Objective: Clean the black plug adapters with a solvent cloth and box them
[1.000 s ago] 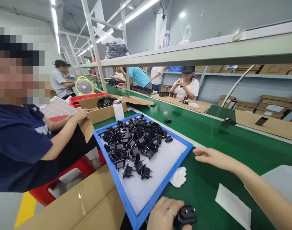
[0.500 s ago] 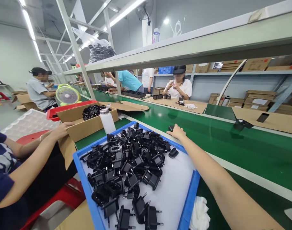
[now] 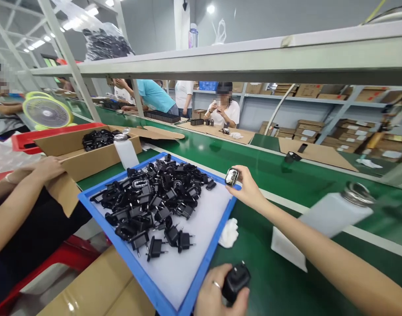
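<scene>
My right hand (image 3: pixel 248 189) pinches a small black charger housing (image 3: pixel 232 177) above the right edge of the tray; its face towards me shows a white and metallic inside. At the bottom, my left hand (image 3: pixel 215 294), with a ring on one finger, is closed around a black plug adapter (image 3: pixel 236 281) with a metal pin pointing up. Between and left of my hands lies the blue tray (image 3: pixel 201 274), lined with white foam. Heaped on the foam are many black plug pieces (image 3: pixel 163 213) with two-pin prongs, some on their sides.
A crumpled white cloth (image 3: pixel 229 233) lies beside the tray. A white pump bottle (image 3: pixel 335 215) stands under my right forearm's far side; another bottle (image 3: pixel 125 151) is behind the tray. At left, a co-worker's hands (image 3: pixel 47 171) touch an open cardboard box (image 3: pixel 98 162). A shelf beam (image 3: pixel 220 63) crosses overhead.
My right hand has drawn back from the green surface and turned the black piece, showing its inside. My left hand has come into view holding a plug adapter. The view has swung right.
</scene>
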A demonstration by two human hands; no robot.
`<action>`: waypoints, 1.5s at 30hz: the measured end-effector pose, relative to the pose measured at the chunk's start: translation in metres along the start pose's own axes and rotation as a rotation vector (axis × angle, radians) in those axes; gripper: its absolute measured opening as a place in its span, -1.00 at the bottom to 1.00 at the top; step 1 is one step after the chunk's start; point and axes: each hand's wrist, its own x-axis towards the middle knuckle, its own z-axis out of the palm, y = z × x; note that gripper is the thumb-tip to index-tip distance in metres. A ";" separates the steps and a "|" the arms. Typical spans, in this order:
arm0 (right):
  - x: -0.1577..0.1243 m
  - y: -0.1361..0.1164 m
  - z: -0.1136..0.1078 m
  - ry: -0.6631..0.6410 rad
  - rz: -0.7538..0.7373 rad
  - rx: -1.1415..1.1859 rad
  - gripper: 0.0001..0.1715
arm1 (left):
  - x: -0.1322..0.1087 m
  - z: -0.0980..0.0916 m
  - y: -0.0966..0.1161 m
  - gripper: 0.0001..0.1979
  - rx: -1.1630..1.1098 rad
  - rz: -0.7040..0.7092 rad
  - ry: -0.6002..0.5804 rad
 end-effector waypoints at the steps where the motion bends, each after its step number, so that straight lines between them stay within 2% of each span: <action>1: -0.011 -0.011 -0.009 0.007 -0.038 0.036 -0.50 | 0.000 0.001 0.000 -0.76 0.008 0.012 0.034; 5: -0.040 -0.050 -0.039 -0.012 -0.149 0.073 -0.47 | 0.001 -0.003 0.003 -0.77 0.053 0.078 0.027; 9: -0.058 -0.072 -0.055 -0.053 -0.232 0.071 -0.42 | 0.000 -0.007 0.005 -0.76 0.082 0.110 0.029; 12: -0.073 -0.073 -0.057 -0.099 -0.190 0.047 -0.42 | -0.001 -0.009 0.006 -0.75 0.104 0.135 0.023; 16: -0.092 -0.065 -0.052 -0.097 -0.126 0.000 -0.41 | -0.002 -0.009 0.006 -0.74 0.134 0.162 0.020; 21: -0.105 -0.064 -0.054 -0.051 -0.214 -0.022 -0.37 | -0.002 -0.010 0.006 -0.73 0.132 0.150 0.009; 30: -0.108 -0.081 -0.067 -0.072 -0.278 -0.021 -0.42 | -0.003 -0.009 0.006 -0.72 0.109 0.095 -0.006; 32: -0.110 -0.079 -0.066 -0.076 -0.224 -0.085 -0.43 | -0.003 -0.009 0.006 -0.72 0.113 0.098 -0.002; 34: -0.115 -0.072 -0.060 -0.101 -0.071 -0.174 -0.43 | -0.003 -0.009 0.006 -0.71 0.121 0.101 0.000; 37: -0.130 -0.057 -0.044 -0.254 0.178 -0.231 -0.41 | -0.002 -0.009 0.007 -0.71 0.135 0.105 -0.004; 39: -0.139 -0.047 -0.038 -0.378 0.251 -0.218 -0.36 | -0.001 -0.009 0.006 -0.72 0.145 0.108 -0.015; 41: -0.142 -0.039 -0.041 -0.438 0.271 -0.172 -0.24 | 0.000 -0.009 0.005 -0.69 0.140 0.116 -0.024; 43: -0.140 -0.031 -0.053 -0.381 0.293 -0.140 -0.23 | -0.001 -0.011 0.004 -0.60 0.110 0.146 0.003; 45: -0.134 -0.020 -0.068 -0.266 0.372 -0.188 -0.43 | -0.007 -0.015 0.008 -0.53 0.084 0.224 0.126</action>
